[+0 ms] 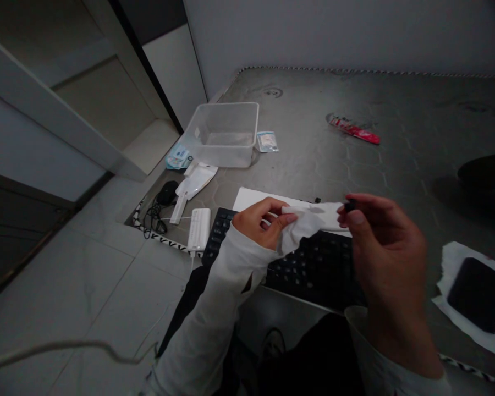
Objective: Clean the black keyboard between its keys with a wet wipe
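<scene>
My left hand [264,223] is closed on a white wipe [303,223], pinching it between thumb and fingers, and the cloth stretches toward the right. In my right hand [385,247], thumb and fingertips pinch a small black keycap [348,205] at the wipe's right end. Beneath both hands lies a black keyboard [309,264] along the table's front edge, partly covered by my hands and sleeve. A flat white board or sheet [256,198] is behind the keyboard, with a small black piece [317,200] near its back edge.
A clear plastic bin [231,157] stands at the back left, beside small packets [268,141]. Nearby are a black mouse [168,192] with coiled cable and a white power bank [199,228]. A red strip-shaped item [357,131] lies farther back; a dark rectangular object [478,294] rests on white paper.
</scene>
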